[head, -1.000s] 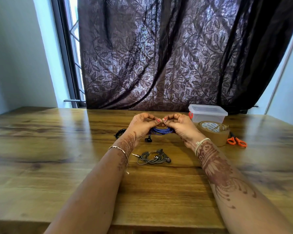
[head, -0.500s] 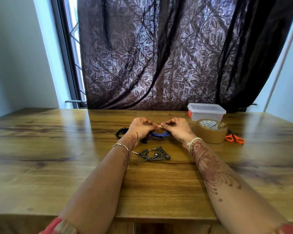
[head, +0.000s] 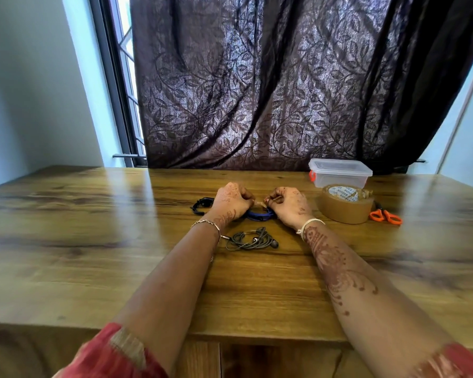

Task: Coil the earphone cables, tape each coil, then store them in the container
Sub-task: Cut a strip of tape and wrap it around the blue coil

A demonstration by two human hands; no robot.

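A blue coiled earphone cable (head: 258,214) lies on the wooden table (head: 93,241) between my two hands. My left hand (head: 231,201) and my right hand (head: 290,204) both have curled fingers and pinch a small piece of clear tape (head: 260,204) over the blue coil. A grey coiled earphone (head: 250,239) lies nearer to me, between my forearms. A black earphone coil (head: 201,205) lies just left of my left hand, partly hidden by it. The clear lidded container (head: 339,173) stands at the back right.
A roll of brown packing tape (head: 344,204) sits right of my right hand, in front of the container. Orange-handled scissors (head: 385,216) lie right of the roll. A dark patterned curtain hangs behind the table's far edge.
Both hands have sunk toward the table with the blue coil and moved slightly apart. The camera has pulled back, showing more of my forearms and red sleeves.
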